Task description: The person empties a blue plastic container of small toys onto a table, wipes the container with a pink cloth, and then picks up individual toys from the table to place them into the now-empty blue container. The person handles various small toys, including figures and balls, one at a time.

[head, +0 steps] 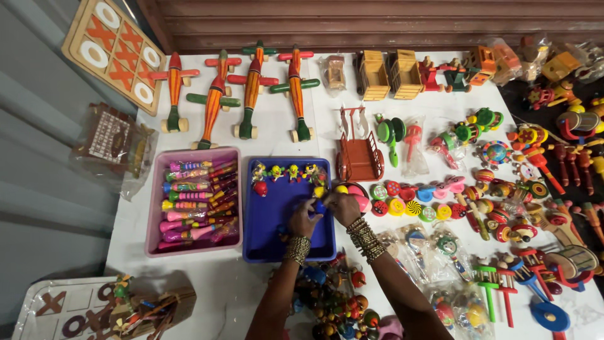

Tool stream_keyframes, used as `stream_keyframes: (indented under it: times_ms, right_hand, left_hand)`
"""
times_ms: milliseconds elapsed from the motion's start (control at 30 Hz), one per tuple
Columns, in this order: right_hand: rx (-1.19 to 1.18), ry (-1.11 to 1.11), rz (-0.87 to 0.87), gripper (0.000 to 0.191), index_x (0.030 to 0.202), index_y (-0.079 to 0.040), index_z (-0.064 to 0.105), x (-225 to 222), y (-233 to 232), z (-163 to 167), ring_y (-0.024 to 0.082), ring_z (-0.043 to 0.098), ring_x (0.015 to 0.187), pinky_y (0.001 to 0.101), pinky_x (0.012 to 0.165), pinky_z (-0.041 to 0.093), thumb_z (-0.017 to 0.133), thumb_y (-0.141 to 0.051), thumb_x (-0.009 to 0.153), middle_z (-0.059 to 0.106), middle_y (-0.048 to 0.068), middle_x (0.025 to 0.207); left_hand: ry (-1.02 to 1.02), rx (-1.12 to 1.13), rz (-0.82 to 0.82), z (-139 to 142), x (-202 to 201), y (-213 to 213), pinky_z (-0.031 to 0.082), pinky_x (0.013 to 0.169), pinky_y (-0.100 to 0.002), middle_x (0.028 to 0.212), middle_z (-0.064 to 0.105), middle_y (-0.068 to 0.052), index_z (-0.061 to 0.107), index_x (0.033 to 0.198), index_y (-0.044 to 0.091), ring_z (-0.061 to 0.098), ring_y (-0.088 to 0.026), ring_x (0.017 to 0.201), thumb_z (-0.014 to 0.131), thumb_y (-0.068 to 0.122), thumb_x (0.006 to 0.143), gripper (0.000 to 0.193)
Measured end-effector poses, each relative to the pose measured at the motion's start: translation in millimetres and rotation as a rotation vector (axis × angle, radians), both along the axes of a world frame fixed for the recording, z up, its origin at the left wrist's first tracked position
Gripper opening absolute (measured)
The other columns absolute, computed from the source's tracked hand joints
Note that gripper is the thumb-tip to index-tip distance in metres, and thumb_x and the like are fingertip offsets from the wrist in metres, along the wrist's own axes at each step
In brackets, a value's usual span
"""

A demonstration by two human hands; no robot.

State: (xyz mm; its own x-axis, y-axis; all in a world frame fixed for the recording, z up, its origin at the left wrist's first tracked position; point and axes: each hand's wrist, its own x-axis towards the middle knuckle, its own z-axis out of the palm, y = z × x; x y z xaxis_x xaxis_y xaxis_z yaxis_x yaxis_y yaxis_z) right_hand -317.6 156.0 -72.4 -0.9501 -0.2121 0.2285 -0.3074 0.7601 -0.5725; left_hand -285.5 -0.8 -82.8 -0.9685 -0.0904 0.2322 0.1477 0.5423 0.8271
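**Two hands at a blue tray on a table of painted wooden toys**

Head camera, looking straight down: a white table [277,135] crowded with toys, with a blue tray [270,233] near its front edge as the landmark. The left hand [304,220] and right hand [343,206], both with beaded bangles at the wrist, meet over the tray's right side, fingers curled together around a small blue piece [319,206] (too small to tell which hand grips it). Along the tray's back edge stands a row of tiny yellow figures [286,171]. Touching the tray's left side is a pink tray [154,208] of striped sticks. Behind it lie four orange toy planes [251,88]. Right of it stands a red wooden cart [358,157]
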Motion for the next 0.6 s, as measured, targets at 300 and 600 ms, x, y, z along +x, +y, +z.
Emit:
stream_keyframes:
  times_ms: [300,600]
  right_hand:
    - [-0.123,0.065,-0.12,0.009,0.089,-0.014,0.076,0,9,-7,0.035,0.071,0.08,0.0456,0.069,0.056,0.072,-0.02,0.084,0.072,0.015,0.09]
    - [-0.047,0.005,-0.215,0.013,0.095,-0.013,0.074,16,12,-15,0.036,0.07,0.089,0.0481,0.075,0.055,0.072,-0.019,0.084,0.072,0.014,0.096]
  left_hand:
    - [-0.063,-0.158,0.084,0,-4,6,0.055,0.067,-0.045,0.095,0.069,-0.001,0.065,0.106,0.02,0.069,-0.028,0.085,0.091,0.023,0.068,0.045]
    - [-0.224,-0.28,0.129,6,-1,14,0.053,0.057,-0.05,0.101,0.067,0.0,0.054,0.102,0.024,0.07,-0.034,0.076,0.089,0.034,0.074,0.046]
